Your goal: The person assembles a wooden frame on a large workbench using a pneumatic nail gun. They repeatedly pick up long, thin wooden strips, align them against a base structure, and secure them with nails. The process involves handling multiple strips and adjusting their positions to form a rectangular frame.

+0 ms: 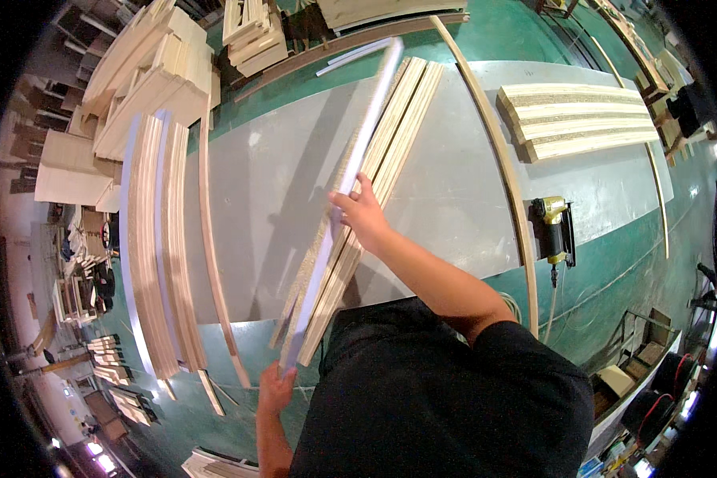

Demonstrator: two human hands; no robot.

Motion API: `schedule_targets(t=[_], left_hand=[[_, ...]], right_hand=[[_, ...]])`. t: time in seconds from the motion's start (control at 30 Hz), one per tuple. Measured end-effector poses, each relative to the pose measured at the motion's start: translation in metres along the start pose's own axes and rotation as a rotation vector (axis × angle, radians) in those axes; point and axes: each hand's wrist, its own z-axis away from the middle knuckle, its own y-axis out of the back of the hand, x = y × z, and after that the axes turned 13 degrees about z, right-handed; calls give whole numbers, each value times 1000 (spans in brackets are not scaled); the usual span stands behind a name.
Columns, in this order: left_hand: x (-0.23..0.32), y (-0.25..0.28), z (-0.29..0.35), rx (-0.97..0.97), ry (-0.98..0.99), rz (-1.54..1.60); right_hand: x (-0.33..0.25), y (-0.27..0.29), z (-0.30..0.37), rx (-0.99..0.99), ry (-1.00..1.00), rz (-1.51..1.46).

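Note:
A long, narrow board (366,131) with a white edge and a rough tan side lies slantwise in front of me, one end away from me. My right hand (361,213) is closed round its middle, the thumb on one side and fingers on the other. At the near end, beyond the grey tabletop's (446,191) front edge, my left hand (275,388) grips it. Just to its right, long pale layered wood strips (402,147) lie side by side at the same slant. The board partly hides them.
White-edged boards (142,239) stand grouped at left beside a thin wooden batten (205,183). Another batten (486,119) crosses the table right of centre. Layered wood pieces (581,123) lie far right, with a nail gun (553,227) nearer. Wooden panels (147,88) are stacked beyond the table.

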Motion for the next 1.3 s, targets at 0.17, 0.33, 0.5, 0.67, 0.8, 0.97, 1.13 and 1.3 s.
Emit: schedule_targets(t=[0.17, 0.33, 0.5, 0.67, 0.8, 0.97, 1.13, 1.3], left_hand=[[-45, -62, 4, 141, -192, -83], [-47, -100, 6, 201, -263, -263], [-98, -142, 6, 366, -220, -242], [-89, -153, 7, 734, -180, -332], [-86, -168, 8, 728, 91, 378], [-149, -185, -8, 688, 112, 792], [-170, -202, -5, 700, 82, 498], [-209, -210, 34, 520, 135, 517]], right_hand=[[23, 57, 10, 78, 160, 154], [17, 114, 9, 154, 31, 1041], [11, 120, -3, 142, 110, 1448], [11, 137, -24, 224, 306, 1480], [-2, 148, -38, 179, 268, 1447], [-49, 198, -119, 336, 201, 1321], [-119, 294, -236, 684, 276, 1278], [-157, 287, -266, 527, 278, 1123]])
